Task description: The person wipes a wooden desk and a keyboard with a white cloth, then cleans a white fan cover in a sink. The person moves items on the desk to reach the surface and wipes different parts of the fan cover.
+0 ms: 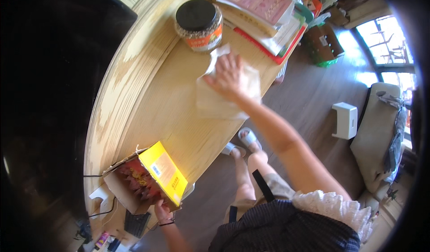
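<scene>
My right hand [227, 74] lies spread flat on a whitish cloth [215, 100] on the light wooden tabletop [158, 117]. Just beyond the cloth stands a clear plastic jar with a black lid [198, 25], filled with small pale pieces. At the lower left my left hand [163, 211] grips the near lower edge of an open cardboard box with a yellow side [164, 173]. The box is tilted, and red packets [141, 181] show inside it. My left fingers are partly hidden by the box.
Stacked books and papers [265, 13] fill the table's far right end. A black keyboard [137, 222], a white stand [100, 198] and cables are at the lower left. On the floor to the right are a white stool [346, 121], a sofa [378, 134] and a cardboard box [324, 43].
</scene>
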Action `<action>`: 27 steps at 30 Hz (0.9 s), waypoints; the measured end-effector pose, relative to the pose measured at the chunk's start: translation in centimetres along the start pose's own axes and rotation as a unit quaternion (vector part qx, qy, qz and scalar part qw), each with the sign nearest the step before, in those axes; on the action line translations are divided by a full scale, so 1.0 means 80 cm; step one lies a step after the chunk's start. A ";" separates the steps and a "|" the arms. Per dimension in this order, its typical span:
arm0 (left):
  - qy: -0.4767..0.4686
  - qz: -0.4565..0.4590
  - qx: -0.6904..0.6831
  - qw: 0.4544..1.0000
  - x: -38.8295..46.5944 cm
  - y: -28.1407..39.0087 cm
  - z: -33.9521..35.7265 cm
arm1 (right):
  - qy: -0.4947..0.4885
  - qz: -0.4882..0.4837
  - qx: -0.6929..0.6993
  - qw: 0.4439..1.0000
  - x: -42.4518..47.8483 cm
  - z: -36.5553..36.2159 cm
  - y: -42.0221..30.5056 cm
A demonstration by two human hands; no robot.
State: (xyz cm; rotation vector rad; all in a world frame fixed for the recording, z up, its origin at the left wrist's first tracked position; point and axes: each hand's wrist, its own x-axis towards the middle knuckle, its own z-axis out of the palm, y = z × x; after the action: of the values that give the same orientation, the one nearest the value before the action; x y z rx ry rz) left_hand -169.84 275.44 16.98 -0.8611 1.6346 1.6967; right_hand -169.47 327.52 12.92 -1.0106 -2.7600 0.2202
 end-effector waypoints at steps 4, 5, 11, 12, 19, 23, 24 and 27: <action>-0.050 0.026 -0.143 0.988 -0.051 -0.004 0.022 | -0.092 -0.170 0.076 0.978 -0.071 0.007 -0.101; -0.056 0.022 -0.173 0.983 -0.065 -0.004 0.028 | -0.117 -0.218 0.111 0.962 -0.096 0.005 -0.121; -0.060 0.130 -0.100 0.985 -0.151 -0.019 0.130 | -0.129 -0.336 0.128 0.924 -0.204 -0.022 -0.152; -0.141 0.123 -0.150 0.971 -0.152 -0.024 0.160 | -0.142 -0.326 0.191 0.915 -0.210 -0.023 -0.154; -0.119 0.038 -0.308 0.943 -0.090 -0.064 0.432 | -0.189 -0.281 0.140 0.930 -0.232 -0.014 -0.187; -0.137 -0.011 -0.193 0.972 -0.076 -0.045 0.479 | -0.163 -0.290 0.138 0.933 -0.215 0.008 -0.206; -0.207 -0.037 -0.202 0.957 -0.082 -0.036 0.463 | -0.174 -0.288 0.145 0.931 -0.197 0.019 -0.217; -0.365 0.042 -0.155 0.917 -0.117 -0.015 0.367 | 0.148 -0.249 0.112 0.951 -0.127 0.058 -0.271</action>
State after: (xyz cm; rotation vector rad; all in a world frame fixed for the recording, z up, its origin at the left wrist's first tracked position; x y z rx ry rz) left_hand -164.35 304.85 24.37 -0.2172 0.9178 2.0369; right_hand -176.42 304.16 11.49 -0.2461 -2.5347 0.2687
